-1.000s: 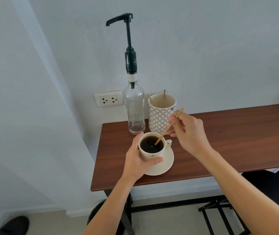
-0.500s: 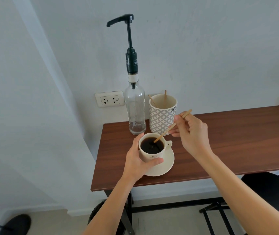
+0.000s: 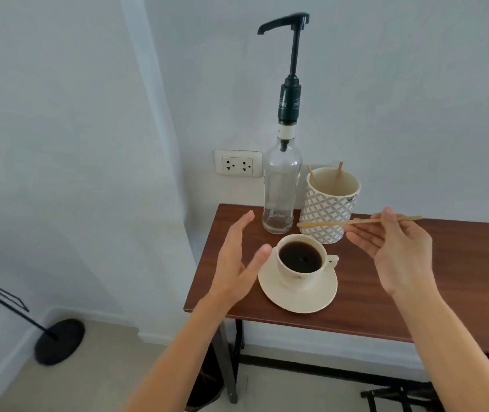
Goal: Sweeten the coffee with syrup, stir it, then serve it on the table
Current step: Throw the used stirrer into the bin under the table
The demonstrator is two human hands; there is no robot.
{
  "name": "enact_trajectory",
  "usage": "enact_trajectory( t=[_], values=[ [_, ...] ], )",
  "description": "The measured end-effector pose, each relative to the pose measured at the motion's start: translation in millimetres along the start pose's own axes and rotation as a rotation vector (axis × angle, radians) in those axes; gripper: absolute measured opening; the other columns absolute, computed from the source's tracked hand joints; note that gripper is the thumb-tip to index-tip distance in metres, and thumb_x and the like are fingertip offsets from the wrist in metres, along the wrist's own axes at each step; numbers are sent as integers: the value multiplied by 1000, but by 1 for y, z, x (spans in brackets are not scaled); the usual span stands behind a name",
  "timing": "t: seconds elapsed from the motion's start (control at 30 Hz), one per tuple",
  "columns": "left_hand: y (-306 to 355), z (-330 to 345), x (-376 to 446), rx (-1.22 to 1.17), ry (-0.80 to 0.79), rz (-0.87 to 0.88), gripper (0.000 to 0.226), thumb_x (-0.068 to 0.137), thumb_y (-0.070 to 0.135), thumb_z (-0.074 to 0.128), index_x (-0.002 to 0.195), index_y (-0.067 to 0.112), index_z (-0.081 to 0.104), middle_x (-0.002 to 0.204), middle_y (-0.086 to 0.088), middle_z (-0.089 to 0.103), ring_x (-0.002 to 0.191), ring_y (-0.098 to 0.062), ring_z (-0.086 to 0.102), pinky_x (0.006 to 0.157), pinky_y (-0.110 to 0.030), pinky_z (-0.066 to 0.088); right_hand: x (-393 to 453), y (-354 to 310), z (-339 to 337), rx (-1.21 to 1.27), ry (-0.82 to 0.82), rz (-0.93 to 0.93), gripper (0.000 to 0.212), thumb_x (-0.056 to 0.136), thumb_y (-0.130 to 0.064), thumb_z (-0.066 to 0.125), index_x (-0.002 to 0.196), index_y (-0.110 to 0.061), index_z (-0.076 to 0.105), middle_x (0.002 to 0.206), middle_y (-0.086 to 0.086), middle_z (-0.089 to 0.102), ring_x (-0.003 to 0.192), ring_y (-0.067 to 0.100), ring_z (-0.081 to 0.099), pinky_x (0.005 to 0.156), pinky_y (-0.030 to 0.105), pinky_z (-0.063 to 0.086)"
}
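Note:
A cream cup of black coffee (image 3: 300, 258) stands on a cream saucer (image 3: 298, 295) near the left front corner of the brown table (image 3: 445, 281). My left hand (image 3: 238, 260) hovers just left of the cup, fingers spread, holding nothing. My right hand (image 3: 398, 248) is raised to the right of the cup and pinches a thin wooden stir stick (image 3: 326, 223), which lies level in the air above the cup. Behind the cup stands a clear syrup bottle (image 3: 280, 188) with a tall black pump (image 3: 292, 72).
A patterned mug (image 3: 328, 208) holding two more sticks stands beside the bottle at the wall. A wall socket (image 3: 237, 163) sits left of the bottle. A black stand base (image 3: 59, 341) rests on the floor at left. A dark stool (image 3: 401, 396) is under the table.
My left hand has let go of the cup and opened. My right hand has lifted the stick out of the coffee and drawn it up to the right. My view has shifted right.

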State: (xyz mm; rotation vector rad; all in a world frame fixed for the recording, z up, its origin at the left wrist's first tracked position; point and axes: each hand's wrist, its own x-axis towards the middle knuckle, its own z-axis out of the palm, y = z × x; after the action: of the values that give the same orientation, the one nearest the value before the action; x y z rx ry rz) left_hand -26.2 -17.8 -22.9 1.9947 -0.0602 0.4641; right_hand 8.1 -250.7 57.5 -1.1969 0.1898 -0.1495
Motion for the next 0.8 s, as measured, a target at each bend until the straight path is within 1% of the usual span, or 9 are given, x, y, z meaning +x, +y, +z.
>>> enact_trajectory(
  t=[0.07, 0.13, 0.23, 0.33, 0.43, 0.57, 0.63, 0.7, 0.8],
  values=[
    [-14, -36, 7, 56, 137, -6, 63, 97, 54, 46, 149, 18, 41, 151, 7, 46, 140, -1, 40, 109, -5, 27, -12, 3, 15, 33, -35, 16, 31, 106, -26, 45, 86, -8, 61, 85, 21, 73, 85, 34, 77, 74, 34, 65],
    [-42, -77, 14, 130, 257, -43, 54, 101, 40, 47, 148, 12, 43, 148, 3, 49, 138, -6, 43, 109, -3, 26, -26, 10, 39, 41, -70, 21, 30, 105, -27, 46, 86, -9, 62, 79, 14, 76, 82, 30, 78, 73, 33, 65],
    [-100, -136, 18, 267, 307, -129, 49, 104, 29, 50, 148, 9, 41, 148, -6, 48, 140, -20, 43, 111, -14, 27, -52, 29, 87, 31, -133, 7, 31, 106, -27, 45, 86, -8, 60, 73, 15, 77, 75, 28, 78, 69, 31, 65],
    [-162, -182, 23, 396, 249, -201, 49, 105, 26, 48, 149, 6, 39, 151, -15, 42, 142, -31, 39, 116, -32, 28, -79, 66, 137, -47, -181, -17, 29, 105, -23, 45, 88, -6, 60, 82, 23, 74, 76, 31, 78, 68, 32, 65],
    [-211, -214, 36, 504, 142, -188, 52, 105, 25, 48, 151, 6, 36, 160, -20, 26, 147, -39, 29, 118, -54, 30, -108, 120, 186, -233, -207, -90, 25, 104, -22, 48, 88, -10, 62, 82, 17, 75, 77, 25, 78, 69, 32, 64],
    [-253, -238, 56, 652, 20, -103, 57, 104, 28, 47, 155, 10, 29, 166, -23, 5, 151, -43, 17, 117, -57, 29, -137, 198, 238, -664, -284, -277, 19, 102, -22, 52, 90, -14, 64, 75, -4, 74, 73, 7, 75, 69, 21, 61],
    [-267, -243, 61, 699, -32, -76, 61, 104, 31, 47, 158, 13, 24, 167, -22, -2, 153, -42, 12, 115, -60, 30, -143, 238, 253, -876, -320, -300, 20, 102, -23, 51, 93, -12, 64, 70, 2, 73, 66, 16, 72, 63, 32, 59],
    [-277, -244, 61, 717, -69, -61, 66, 104, 34, 46, 160, 16, 16, 167, -21, -8, 154, -42, 6, 115, -60, 28, -142, 273, 259, -996, -341, -228, 22, 103, -25, 48, 94, -10, 62, 65, 7, 67, 57, 24, 63, 58, 40, 53],
    [-283, -243, 61, 709, -66, -37, 67, 104, 34, 48, 160, 17, 15, 167, -22, -6, 154, -42, 5, 114, -62, 29, -140, 304, 260, -1098, -356, -50, 21, 105, -27, 45, 103, -11, 59, 62, 1, 57, 52, 12, 49, 58, 15, 45]
  ],
)
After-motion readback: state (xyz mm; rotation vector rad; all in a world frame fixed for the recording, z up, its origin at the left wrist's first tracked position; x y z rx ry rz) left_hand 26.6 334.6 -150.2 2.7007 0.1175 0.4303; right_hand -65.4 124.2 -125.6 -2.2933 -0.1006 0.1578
